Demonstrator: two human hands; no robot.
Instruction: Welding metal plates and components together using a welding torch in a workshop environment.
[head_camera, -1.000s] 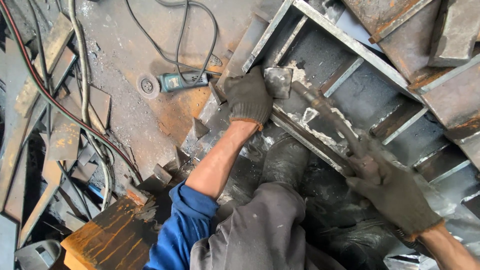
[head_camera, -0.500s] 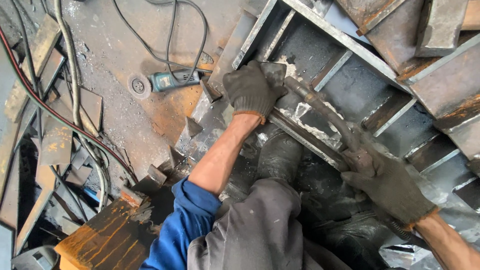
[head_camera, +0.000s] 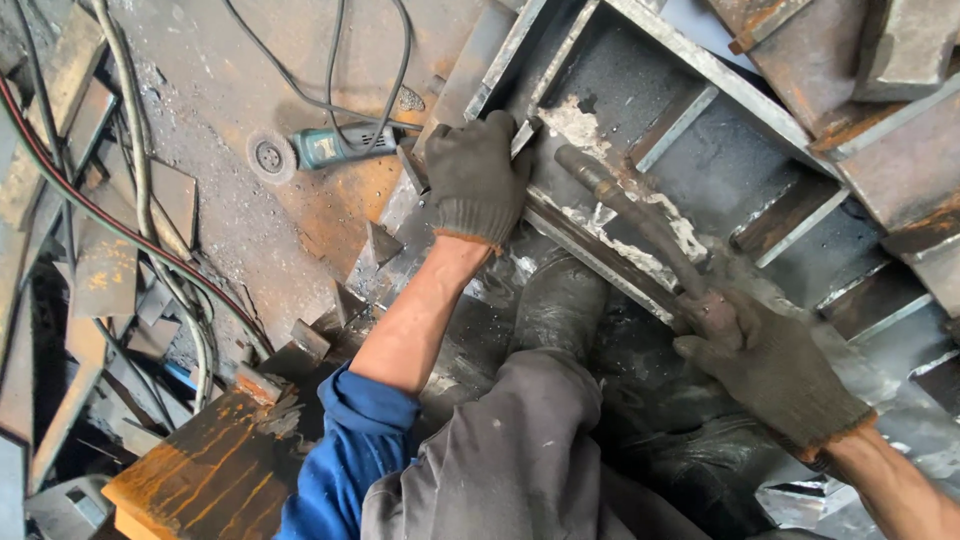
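My left hand (head_camera: 476, 180), in a dark work glove, presses flat on the edge of a grey steel frame (head_camera: 640, 45) with welded ribs. My right hand (head_camera: 772, 362), also gloved, is shut on the handle of a welding torch (head_camera: 625, 208). The torch's neck reaches up and left, with its tip close to a whitish weld seam (head_camera: 575, 125) inside the frame, just right of my left hand. My knee in grey trousers (head_camera: 520, 450) fills the bottom middle.
A teal angle grinder (head_camera: 335, 145) with a black cord lies on the rusty steel floor at upper left. Hoses and cables (head_camera: 120, 200) run down the left. Scrap plates and small triangular offcuts (head_camera: 380, 245) lie about. A rusty orange block (head_camera: 190, 475) sits bottom left.
The view has shifted so the frame and both hands sit lower and nearer. The torch tip has moved up the seam towards my left hand, which stays on the frame's edge.
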